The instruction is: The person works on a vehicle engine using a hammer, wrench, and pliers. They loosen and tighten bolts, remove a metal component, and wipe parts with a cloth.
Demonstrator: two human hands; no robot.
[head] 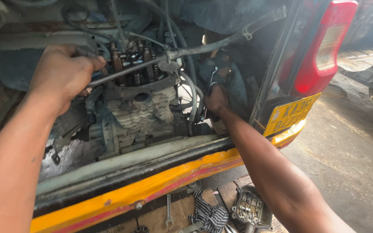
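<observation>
Left hand (63,71) is gripping the near end of a long metal bar (152,62), fingers wrapped tight around it at upper left of the engine bay. The bar's long axis is running from that fist up and to the right, crossing over the exposed valve springs (137,64) on top of the engine (141,114) and continuing toward the upper right, where it looks to be joining a thicker grimy tube or hose. Can't tell where one ends and the other starts.

Right hand (217,101) is reaching deep into the bay on the right side of the engine, just beside the pale hoses (191,97). Its fingers are curled in around something dark, and a bent wire clip (213,77) is sitting just above the knuckles. What it's actually pinching is hidden by the hand itself and the shadow.

So the left hand is the one on the bar; the right is well apart from it, lower and to the right.

Both hands are working over the yellow rear sill (152,187) of the vehicle. Red tail lamp (324,47) and yellow plate (291,113) are sitting at right. On the floor below: a spanner (168,211), a striped rag (208,213), and a removed metal cover (251,208), partly cut off by the right forearm and the frame edge.
</observation>
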